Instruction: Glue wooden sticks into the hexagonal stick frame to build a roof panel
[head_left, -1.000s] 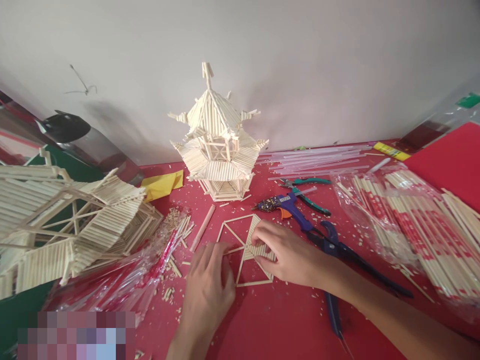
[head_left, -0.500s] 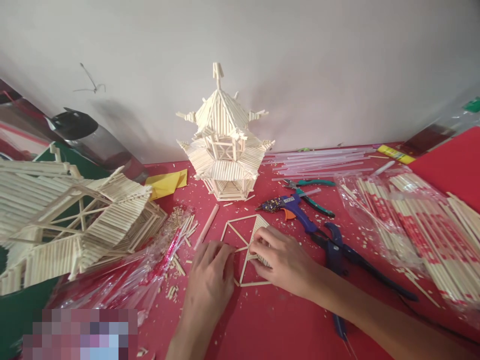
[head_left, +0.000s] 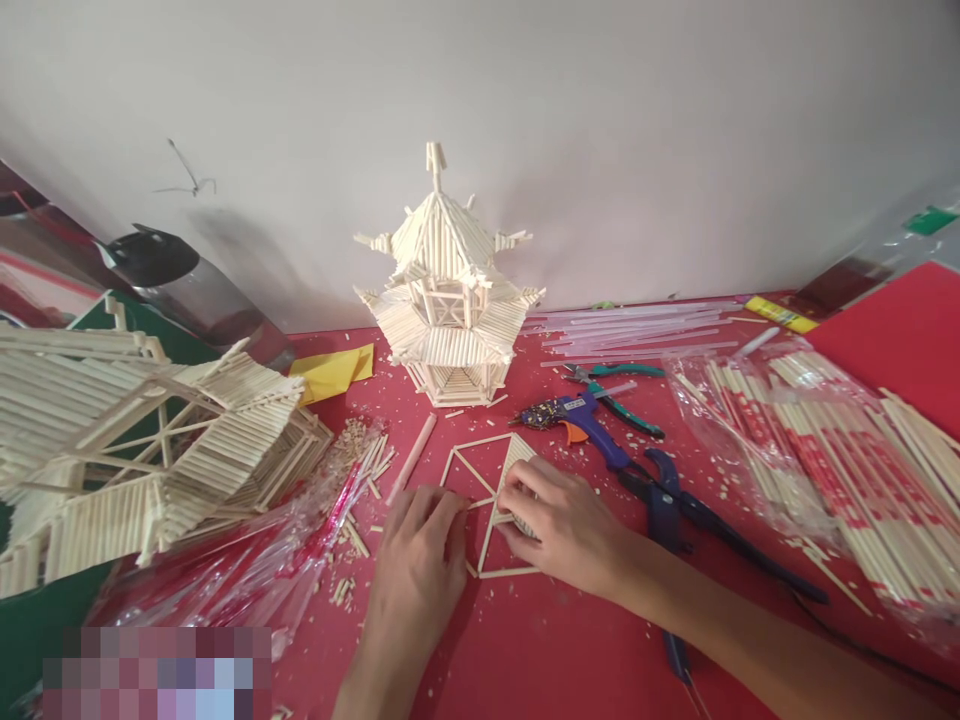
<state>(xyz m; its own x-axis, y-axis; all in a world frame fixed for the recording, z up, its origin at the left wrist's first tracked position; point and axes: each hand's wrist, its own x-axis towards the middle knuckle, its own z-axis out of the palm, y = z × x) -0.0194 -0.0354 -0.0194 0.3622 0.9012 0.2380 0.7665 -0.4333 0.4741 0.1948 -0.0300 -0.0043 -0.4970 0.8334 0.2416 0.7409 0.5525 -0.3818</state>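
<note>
A red table top [head_left: 570, 660] fills the lower view and runs back to a pale wall [head_left: 675, 120], with its bare near strip below the hands the widest open room. At the left edge a large stick roof model [head_left: 150, 450] lies tilted, reaching almost to a crinkled plastic wrapper [head_left: 247, 570] beside it. On the right, clear bags of chopsticks [head_left: 825, 450] crowd the table toward the right border, with a red sheet [head_left: 900, 330] behind them. A stick pagoda [head_left: 448, 290] stands upright against the wall at centre, and loose clear glue sticks [head_left: 637, 325] lie along the wall to its right. A blue glue gun [head_left: 581, 420] lies just right of the work, green-handled pliers [head_left: 622, 385] behind it and dark blue cutters [head_left: 667, 500] near the right wrist. The flat stick frame [head_left: 487, 490] lies on the table in front of the pagoda, between the two hands, its far edge free and its near right corner visible. The left hand [head_left: 420, 560] rests palm down, fingers loosely together, fingertips pressing on the frame's left side; it grips nothing that shows. The right hand [head_left: 562, 520] is curled, its fingertips pinching down on the slatted panel of the frame. A single loose stick [head_left: 411, 458] lies just left of the frame, amid scattered offcuts.
</note>
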